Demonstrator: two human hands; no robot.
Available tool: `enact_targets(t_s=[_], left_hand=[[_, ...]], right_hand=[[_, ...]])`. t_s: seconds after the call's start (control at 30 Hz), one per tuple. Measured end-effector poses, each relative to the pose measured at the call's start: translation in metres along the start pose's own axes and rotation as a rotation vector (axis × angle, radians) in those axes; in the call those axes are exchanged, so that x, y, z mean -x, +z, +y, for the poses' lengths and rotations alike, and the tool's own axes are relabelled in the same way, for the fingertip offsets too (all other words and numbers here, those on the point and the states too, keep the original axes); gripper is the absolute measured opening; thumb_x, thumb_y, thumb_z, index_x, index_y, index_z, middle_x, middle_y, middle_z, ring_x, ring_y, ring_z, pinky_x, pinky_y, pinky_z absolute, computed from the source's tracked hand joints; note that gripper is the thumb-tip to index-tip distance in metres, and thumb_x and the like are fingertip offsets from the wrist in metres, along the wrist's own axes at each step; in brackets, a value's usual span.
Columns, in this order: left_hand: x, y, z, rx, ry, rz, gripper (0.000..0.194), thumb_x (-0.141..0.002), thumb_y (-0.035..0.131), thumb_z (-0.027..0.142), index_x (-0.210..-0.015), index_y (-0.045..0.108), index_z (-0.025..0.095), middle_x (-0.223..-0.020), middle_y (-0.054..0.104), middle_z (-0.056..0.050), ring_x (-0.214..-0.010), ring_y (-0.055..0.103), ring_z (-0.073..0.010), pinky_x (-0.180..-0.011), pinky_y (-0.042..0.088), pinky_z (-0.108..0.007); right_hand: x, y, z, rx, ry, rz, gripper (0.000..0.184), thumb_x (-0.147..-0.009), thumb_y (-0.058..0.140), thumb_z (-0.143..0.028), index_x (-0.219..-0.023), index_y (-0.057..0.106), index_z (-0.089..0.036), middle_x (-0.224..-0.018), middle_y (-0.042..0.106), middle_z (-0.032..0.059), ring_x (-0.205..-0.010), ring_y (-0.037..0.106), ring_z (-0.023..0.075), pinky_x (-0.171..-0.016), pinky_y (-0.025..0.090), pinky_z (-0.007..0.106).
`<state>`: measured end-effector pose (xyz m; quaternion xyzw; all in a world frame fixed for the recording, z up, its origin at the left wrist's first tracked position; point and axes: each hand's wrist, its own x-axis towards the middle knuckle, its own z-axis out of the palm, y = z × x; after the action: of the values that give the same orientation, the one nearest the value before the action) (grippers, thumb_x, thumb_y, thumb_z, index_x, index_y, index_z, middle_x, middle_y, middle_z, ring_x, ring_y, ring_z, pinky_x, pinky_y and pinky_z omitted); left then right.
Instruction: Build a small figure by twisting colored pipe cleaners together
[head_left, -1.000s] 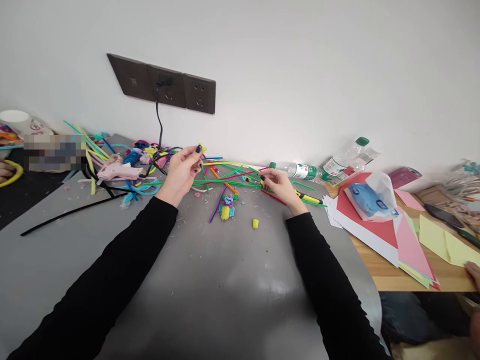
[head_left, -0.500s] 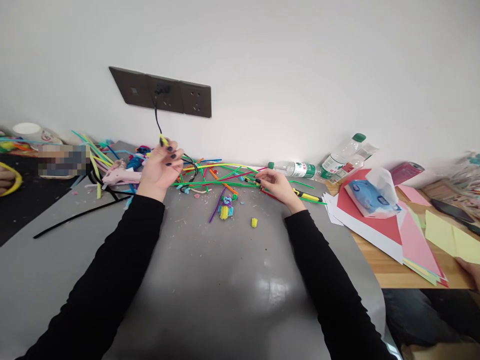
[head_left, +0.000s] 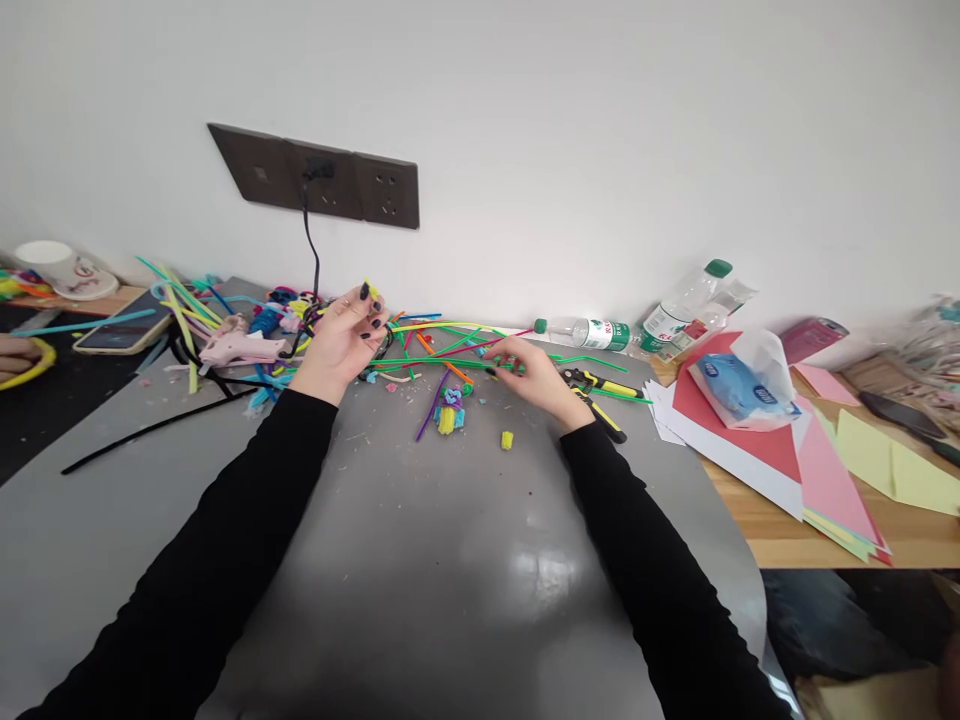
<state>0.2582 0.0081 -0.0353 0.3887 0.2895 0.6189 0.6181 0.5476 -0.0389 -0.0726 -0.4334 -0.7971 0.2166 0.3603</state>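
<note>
Raised over the back of the table, my left hand (head_left: 341,340) pinches a small yellow fuzzy piece (head_left: 371,291) at its fingertips. My right hand (head_left: 529,375) hovers over or touches the green pipe cleaners (head_left: 442,364); its thumb and fingers are bent but apart, with nothing visible between them. Just in front lies a small bundle of yellow, blue and purple fuzzy pieces (head_left: 450,412). A short yellow bit (head_left: 507,440) sits by itself nearer me. Pliers with yellow and black handles (head_left: 606,385) lie right of my right hand.
A pink glue gun (head_left: 240,345), black cord (head_left: 310,240) and more pipe cleaners crowd the back left. Plastic bottles (head_left: 585,332) lie and stand by the wall. Tissues (head_left: 739,385) rest on coloured paper (head_left: 832,470) at right. Another person's hand (head_left: 19,358) shows far left.
My left hand has moved right with the yellow piece. My right hand has shifted left, away from the pliers, which now show more fully.
</note>
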Motion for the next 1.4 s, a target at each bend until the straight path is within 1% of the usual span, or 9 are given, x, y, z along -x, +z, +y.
enact_targets(t_s=[0.1,0.23,0.33,0.47,0.57,0.67,0.93,1.2,1.4], left_hand=[[0.004,0.006,-0.003,-0.019,-0.044,-0.022,0.033,-0.069,0.092,0.028,-0.07,0.06,0.02,-0.068,0.056,0.001,-0.055,0.045,-0.0075,-0.041,0.03,-0.017],[0.006,0.009,-0.004,-0.037,-0.079,-0.022,0.033,-0.067,0.092,0.026,-0.069,0.059,0.02,-0.069,0.058,0.001,-0.057,0.048,-0.0083,-0.042,0.031,-0.017],[0.006,0.008,-0.004,-0.021,-0.07,-0.034,0.03,-0.071,0.09,0.025,-0.071,0.06,0.02,-0.069,0.058,0.001,-0.056,0.049,-0.0079,-0.042,0.032,-0.018],[0.005,0.006,-0.004,0.039,-0.079,-0.063,0.028,-0.072,0.09,0.02,-0.073,0.062,0.019,-0.068,0.058,0.002,-0.055,0.048,-0.0063,-0.042,0.032,-0.017],[0.005,0.005,-0.004,0.08,-0.109,-0.07,0.028,-0.073,0.089,0.017,-0.072,0.062,0.018,-0.07,0.06,0.003,-0.055,0.051,-0.0054,-0.042,0.034,-0.015],[0.005,0.005,-0.004,0.104,-0.136,-0.066,0.027,-0.073,0.089,0.016,-0.073,0.062,0.017,-0.07,0.061,0.003,-0.056,0.053,-0.005,-0.043,0.034,-0.014],[0.006,0.007,-0.002,0.127,-0.149,-0.059,0.026,-0.075,0.088,0.016,-0.073,0.062,0.017,-0.068,0.062,0.003,-0.053,0.052,-0.0042,-0.04,0.033,-0.012],[0.004,0.005,-0.006,0.104,-0.14,-0.07,0.026,-0.077,0.088,0.017,-0.074,0.062,0.017,-0.069,0.062,0.003,-0.054,0.055,-0.0043,-0.042,0.037,-0.013],[0.003,0.004,-0.007,0.11,-0.142,-0.059,0.023,-0.076,0.089,0.015,-0.075,0.066,0.016,-0.069,0.063,0.003,-0.055,0.055,-0.0047,-0.042,0.037,-0.013]], right_hand=[[0.001,0.012,-0.023,-0.032,-0.095,-0.218,0.022,-0.088,0.065,-0.019,-0.109,0.072,-0.025,-0.115,0.072,0.0063,-0.112,0.063,0.025,-0.101,0.049,0.043],[0.003,0.019,-0.039,-0.144,-0.066,-0.364,0.035,-0.084,0.06,-0.01,-0.112,0.073,-0.026,-0.117,0.073,0.0047,-0.111,0.066,0.023,-0.1,0.052,0.04],[0.002,0.011,-0.03,-0.23,-0.004,-0.262,0.039,-0.08,0.052,-0.008,-0.108,0.074,-0.024,-0.114,0.075,0.0037,-0.108,0.069,0.0217,-0.098,0.054,0.039],[0.0,-0.011,0.001,-0.08,0.131,0.117,0.036,-0.076,0.047,-0.009,-0.098,0.073,-0.021,-0.095,0.077,0.0051,-0.09,0.071,0.0219,-0.084,0.055,0.038],[0.001,-0.023,0.022,0.04,0.203,0.261,0.032,-0.077,0.047,-0.012,-0.095,0.072,-0.021,-0.089,0.076,0.0057,-0.082,0.069,0.0221,-0.08,0.054,0.038],[0.004,-0.024,0.029,0.078,0.207,0.211,0.029,-0.077,0.049,-0.013,-0.094,0.071,-0.02,-0.093,0.077,0.0063,-0.084,0.068,0.0221,-0.079,0.053,0.037],[0.006,-0.005,0.02,0.207,0.009,-0.128,0.025,-0.082,0.054,-0.012,-0.098,0.071,-0.02,-0.094,0.068,0.007,-0.096,0.061,0.0239,-0.086,0.051,0.038],[0.004,0.009,0.007,0.244,-0.093,-0.095,0.025,-0.09,0.054,-0.013,-0.108,0.071,-0.021,-0.109,0.062,0.0094,-0.107,0.054,0.0263,-0.097,0.048,0.043],[0.002,0.025,-0.006,0.513,-0.086,-0.108,0.037,-0.095,0.044,-0.007,-0.107,0.076,-0.022,-0.122,0.059,0.0134,-0.113,0.046,0.0302,-0.1,0.042,0.048]])
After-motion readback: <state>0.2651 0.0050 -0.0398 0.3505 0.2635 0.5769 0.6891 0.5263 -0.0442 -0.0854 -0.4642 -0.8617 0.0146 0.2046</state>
